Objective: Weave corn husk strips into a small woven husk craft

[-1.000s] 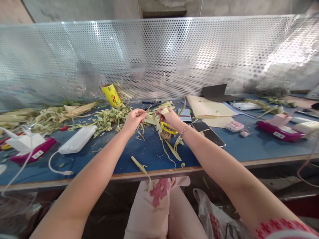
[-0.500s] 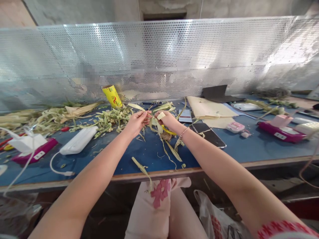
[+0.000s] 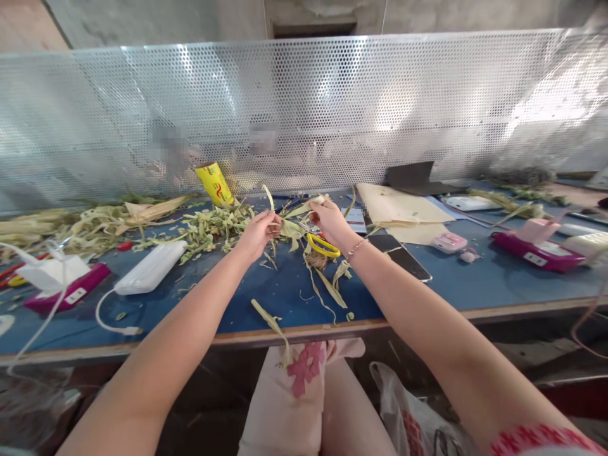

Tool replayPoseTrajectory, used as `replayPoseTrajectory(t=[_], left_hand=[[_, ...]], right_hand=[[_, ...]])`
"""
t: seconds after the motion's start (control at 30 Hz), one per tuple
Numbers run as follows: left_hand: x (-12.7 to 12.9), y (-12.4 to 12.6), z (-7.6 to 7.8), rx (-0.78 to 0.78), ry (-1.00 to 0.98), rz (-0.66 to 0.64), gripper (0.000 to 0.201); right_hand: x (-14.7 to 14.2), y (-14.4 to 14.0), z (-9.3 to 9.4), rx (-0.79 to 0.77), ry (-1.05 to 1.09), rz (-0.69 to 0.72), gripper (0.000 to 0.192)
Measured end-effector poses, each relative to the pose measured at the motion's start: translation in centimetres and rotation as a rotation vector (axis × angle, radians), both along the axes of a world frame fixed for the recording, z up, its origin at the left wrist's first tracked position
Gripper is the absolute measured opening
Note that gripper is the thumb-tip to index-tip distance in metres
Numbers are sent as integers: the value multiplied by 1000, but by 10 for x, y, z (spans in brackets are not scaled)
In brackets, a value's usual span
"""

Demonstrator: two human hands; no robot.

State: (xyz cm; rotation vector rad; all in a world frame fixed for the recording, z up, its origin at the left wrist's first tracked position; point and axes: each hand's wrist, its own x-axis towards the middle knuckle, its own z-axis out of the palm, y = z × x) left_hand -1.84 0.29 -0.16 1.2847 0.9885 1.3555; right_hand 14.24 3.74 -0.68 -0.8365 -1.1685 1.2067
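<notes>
My left hand is closed in a pinch on a thin, pale-green strip of dried corn husk, which sticks up above the fingertips. Opposite it, my right hand is also pinched, with a pale bit of husk at its fingertips. A wider husk piece shows between the two hands; which hand it hangs from, if either, I cannot tell. Just below my right hand lie yellow-handled scissors, resting over a small twisted bundle and loose husk strips.
Left of my hands spreads a heap of husk scraps, with a yellow tube behind. A white power bank lies left. To the right are a dark phone, beige sheets and a purple power strip. A perforated metal screen stands behind.
My hands have moved apart; my right hand has shifted up and right, uncovering the scissors' yellow handles. The narrow strip now points upward from my left fingers.
</notes>
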Motion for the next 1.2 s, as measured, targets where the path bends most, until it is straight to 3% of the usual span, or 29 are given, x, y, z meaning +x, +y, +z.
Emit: replayPoseTrajectory(t=[0.17,0.3,0.37,0.47,0.6,0.87,1.1,1.2], left_hand=[[1,1,-2,-8,-9,-55,20],[1,3,-6,56,7,-82,19],[1,3,-8,90,12,-88,18],[2,3,-9,116,10,-82,17],[4,1,-8,101,32,-65,14],[6,-2,-4,27,-21,-62,13],[6,-1,-6,115,37,-105,12],[7,-1,-7,118,16,-124,12]], right_hand=[[-2,2,-3,113,-66,-67,23],[2,-9,-2,537,-417,-136,44],[4,-17,0,763,-598,-85,51],[3,-27,3,956,-778,-81,52],[1,-23,1,935,-841,-130,36],[-1,-8,-9,765,-739,-187,13],[4,-11,-5,767,-843,-200,26],[4,-10,-6,765,-852,-195,23]])
